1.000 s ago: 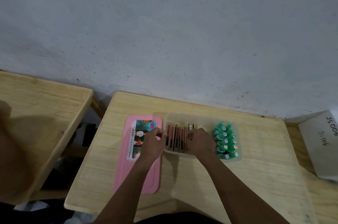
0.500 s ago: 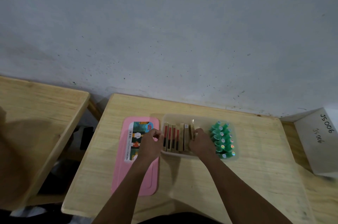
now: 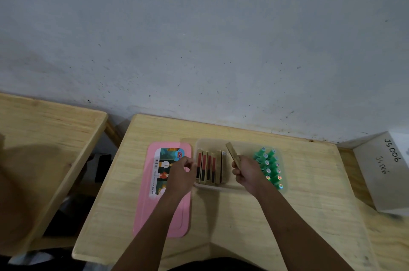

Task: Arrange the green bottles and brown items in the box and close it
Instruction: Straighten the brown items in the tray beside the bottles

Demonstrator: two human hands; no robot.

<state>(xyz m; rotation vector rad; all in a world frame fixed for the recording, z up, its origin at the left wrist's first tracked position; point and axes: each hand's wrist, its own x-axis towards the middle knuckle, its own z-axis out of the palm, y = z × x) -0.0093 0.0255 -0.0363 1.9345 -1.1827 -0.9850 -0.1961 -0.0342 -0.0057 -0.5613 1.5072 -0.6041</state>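
A clear plastic box (image 3: 221,187) sits on the wooden desk (image 3: 309,193). Several brown flat packs (image 3: 209,166) stand on edge in its left part. Several green bottles (image 3: 269,165) fill its right end. My right hand (image 3: 246,172) holds one brown pack (image 3: 232,153) tilted above the box's middle, its far end pointing up and away. My left hand (image 3: 182,174) rests curled at the box's left edge, over the pink lid (image 3: 155,204), with nothing seen in it.
The pink lid with a printed label lies flat on the desk left of the box. A second wooden desk (image 3: 44,149) stands to the left across a gap. A white box marked JS006 (image 3: 385,171) lies at the right. A grey wall is behind.
My right hand has lifted one brown pack out of the row and tilted it above the box. My left hand has stayed at the box's left edge.
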